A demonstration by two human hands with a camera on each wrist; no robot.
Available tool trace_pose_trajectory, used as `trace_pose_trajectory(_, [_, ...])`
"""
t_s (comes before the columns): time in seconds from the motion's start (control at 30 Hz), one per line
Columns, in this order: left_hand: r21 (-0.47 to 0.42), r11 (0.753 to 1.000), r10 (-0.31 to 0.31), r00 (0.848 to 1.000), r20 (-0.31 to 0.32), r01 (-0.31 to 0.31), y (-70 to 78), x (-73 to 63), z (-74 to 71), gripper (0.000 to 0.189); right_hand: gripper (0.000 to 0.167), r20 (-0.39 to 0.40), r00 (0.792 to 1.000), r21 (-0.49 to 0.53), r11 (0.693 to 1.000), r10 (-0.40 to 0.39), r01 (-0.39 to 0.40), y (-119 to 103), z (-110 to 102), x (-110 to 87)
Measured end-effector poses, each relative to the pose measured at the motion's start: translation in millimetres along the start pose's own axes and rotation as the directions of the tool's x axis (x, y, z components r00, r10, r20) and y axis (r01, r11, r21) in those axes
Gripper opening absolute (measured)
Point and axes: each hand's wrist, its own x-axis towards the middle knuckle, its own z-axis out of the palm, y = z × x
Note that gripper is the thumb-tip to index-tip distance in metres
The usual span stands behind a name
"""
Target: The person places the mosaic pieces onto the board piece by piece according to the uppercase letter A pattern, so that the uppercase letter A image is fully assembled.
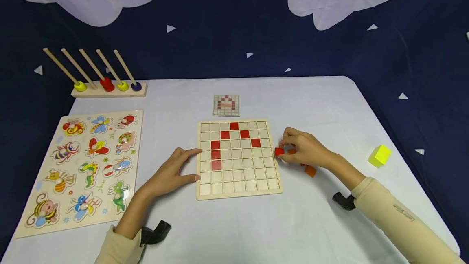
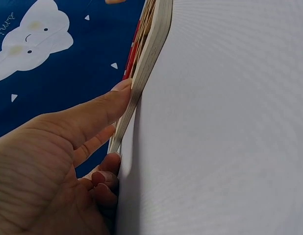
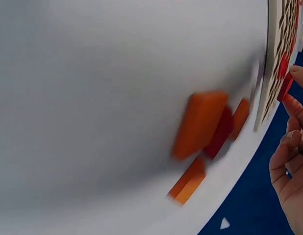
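A wooden grid board [image 1: 243,164] lies on the table with several red square tiles [image 1: 216,155] set in its cells. My left hand [image 1: 166,176] touches the board's left edge with thumb and index finger spread apart. The left wrist view shows the thumb [image 2: 105,105] against the board's side [image 2: 154,54]. Just off the right edge, my right hand [image 1: 307,148] pinches a red square tile [image 1: 279,151] between thumb and fingers. That tile [image 3: 285,87] appears raised beside the board in the right wrist view. Below the right hand lie orange tiles [image 1: 310,170], partly hidden, and another red tile [image 3: 221,132].
Behind the board lies a small pattern card [image 1: 226,105]. An insect peg puzzle [image 1: 82,170] covers the table's left side, with a bead-and-rod stand [image 1: 110,89] behind it. A yellow block [image 1: 379,156] sits at the right. Dark patterned cloth [image 1: 212,52] backs the white table.
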Motion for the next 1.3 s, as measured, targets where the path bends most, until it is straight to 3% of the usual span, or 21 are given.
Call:
trace_pose_trajectory(0.53, [-0.002, 1.0, 0.012, 1.0, -0.004, -0.012, -2.0, 1.5, 1.8, 0.073, 0.021, 0.01, 0.99, -0.013, 0.99, -0.142, 0.142, -27, 24, 36.1])
trace_pose_trajectory(0.83, [-0.003, 1.0, 0.006, 1.0, -0.009, -0.006, 0.3, -0.3, 0.7, 0.071, 0.022, 0.005, 0.989, -0.034, 0.988, -0.15, 0.15, -28, 28, 39.9])
trace_pose_trajectory(1.3, [-0.002, 1.0, 0.007, 1.0, -0.009, -0.007, -0.5, -1.2, 0.5, 0.071, 0.019, -0.022, 0.996, -0.032, 0.995, -0.091, 0.091, -26, 21, 32.9])
